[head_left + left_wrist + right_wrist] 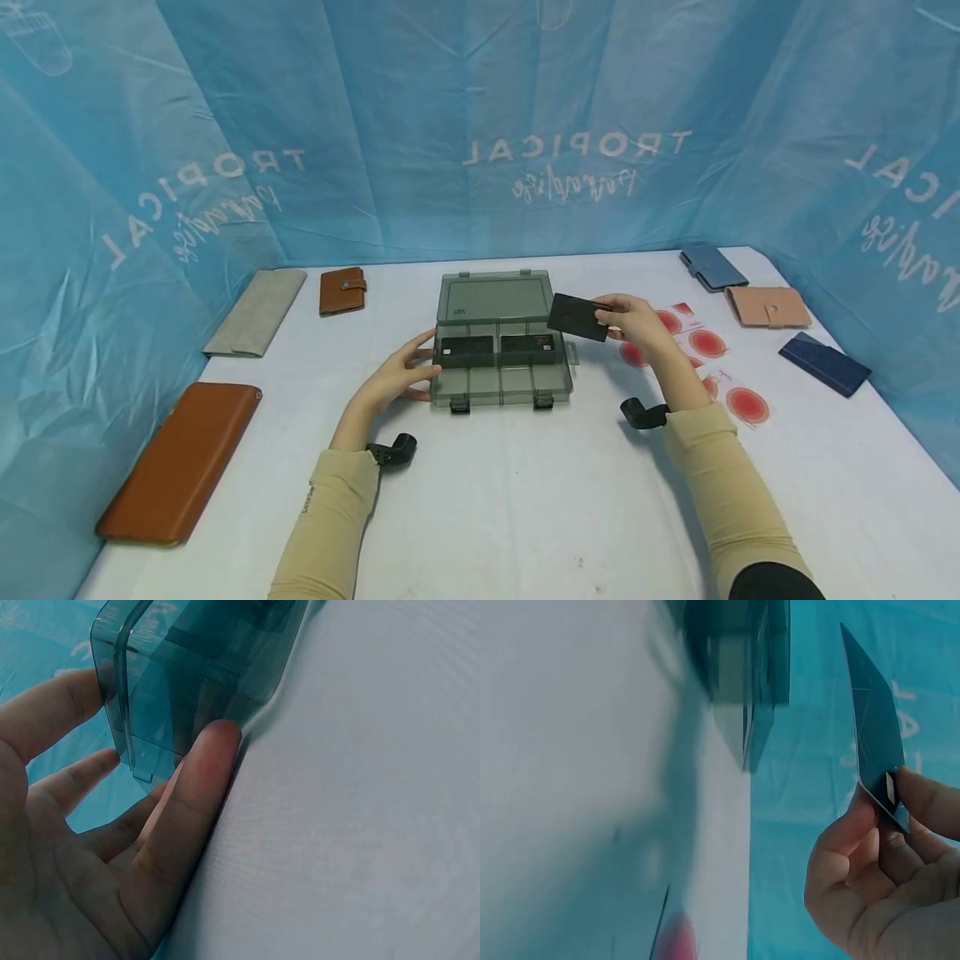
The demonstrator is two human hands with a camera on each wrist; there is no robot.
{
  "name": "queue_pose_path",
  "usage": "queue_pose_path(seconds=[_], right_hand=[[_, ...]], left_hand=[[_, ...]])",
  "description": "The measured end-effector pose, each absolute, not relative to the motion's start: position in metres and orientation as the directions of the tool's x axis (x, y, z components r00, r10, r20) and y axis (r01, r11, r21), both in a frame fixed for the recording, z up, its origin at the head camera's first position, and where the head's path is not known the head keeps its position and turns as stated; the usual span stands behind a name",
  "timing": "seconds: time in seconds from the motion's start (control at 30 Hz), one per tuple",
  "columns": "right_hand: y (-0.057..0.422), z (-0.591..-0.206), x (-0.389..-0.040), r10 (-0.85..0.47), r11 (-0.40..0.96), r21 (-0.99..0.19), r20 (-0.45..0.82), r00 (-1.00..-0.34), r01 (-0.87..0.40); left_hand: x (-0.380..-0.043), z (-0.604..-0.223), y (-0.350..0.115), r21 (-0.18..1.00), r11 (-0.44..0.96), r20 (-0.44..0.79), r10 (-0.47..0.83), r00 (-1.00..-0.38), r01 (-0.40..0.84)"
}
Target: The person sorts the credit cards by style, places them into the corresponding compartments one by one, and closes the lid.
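Note:
A translucent grey-green compartment box (501, 387) stands on the white table with its lid (495, 298) raised at the back. Two groups of black cards (467, 352) lie side by side across its compartments. My left hand (401, 371) rests against the box's left side; in the left wrist view the fingers are spread and the thumb (214, 765) touches the box wall. To the right of the lid, my right hand (633, 321) pinches a black card (577, 317) between thumb and fingers, clear of the table. The right wrist view shows the card (874, 712) nearly edge-on.
Red-and-white printed cards (707, 343) lie near my right forearm. At the right are a blue wallet (714, 268), a pink wallet (768, 307) and a navy wallet (825, 364). On the left lie a brown snap wallet (342, 292), a grey wallet (257, 315) and a large brown wallet (180, 462).

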State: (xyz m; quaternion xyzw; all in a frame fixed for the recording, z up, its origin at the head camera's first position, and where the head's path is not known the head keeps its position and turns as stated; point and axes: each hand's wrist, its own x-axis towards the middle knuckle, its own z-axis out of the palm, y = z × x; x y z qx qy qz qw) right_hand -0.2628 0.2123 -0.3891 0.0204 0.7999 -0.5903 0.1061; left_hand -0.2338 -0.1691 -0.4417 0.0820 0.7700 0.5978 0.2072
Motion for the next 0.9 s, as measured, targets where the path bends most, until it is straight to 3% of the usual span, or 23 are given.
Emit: queue_pose_path(seconds=[0.27, 0.5, 0.9], right_hand=[[0.181, -0.394, -0.269, -0.190, 0.297, -0.953, -0.121, -0.974, 0.060], [0.164, -0.399, -0.271, -0.217, 0.394, -0.919, -0.092, -0.972, 0.000], [0.151, -0.408, -0.274, -0.273, 0.526, -0.841, -0.025, -0.962, -0.127]], left_hand=[[-0.232, -0.442, -0.170, 0.953, 0.277, -0.221, 0.368, -0.903, -0.120], [-0.231, -0.441, -0.169, 0.958, 0.277, -0.179, 0.394, -0.901, -0.070], [-0.232, -0.441, -0.168, 0.953, 0.274, -0.228, 0.363, -0.903, -0.131]])
